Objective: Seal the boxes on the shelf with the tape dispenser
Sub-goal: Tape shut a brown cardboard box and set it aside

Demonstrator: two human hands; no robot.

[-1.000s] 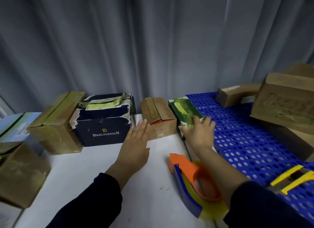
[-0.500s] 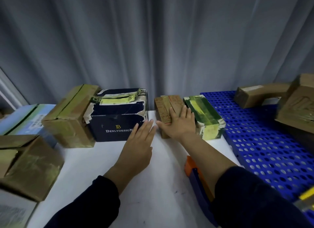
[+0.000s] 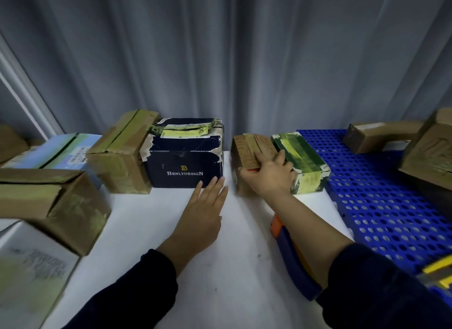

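A small brown cardboard box (image 3: 247, 150) stands on the white shelf top (image 3: 151, 226), and my right hand (image 3: 269, 174) grips its near right corner. Touching its right side is a green-taped box (image 3: 303, 157). My left hand (image 3: 205, 206) hovers flat with fingers apart, its fingertips at the lower right corner of the dark navy Benlydesign box (image 3: 186, 167). The orange and blue tape dispenser (image 3: 291, 250) lies on the shelf under my right forearm, mostly hidden.
Taped brown boxes (image 3: 122, 157) and a pale blue box (image 3: 58, 152) line the left; a large brown box (image 3: 53, 201) sits nearer. A blue perforated panel (image 3: 381, 206) at the right carries more brown boxes (image 3: 376, 137). A yellow tool (image 3: 437, 272) lies at the right edge.
My right hand moved from the green-taped box to the small brown box and now grips its corner. My left hand slid forward toward the navy box. The view shifted left.
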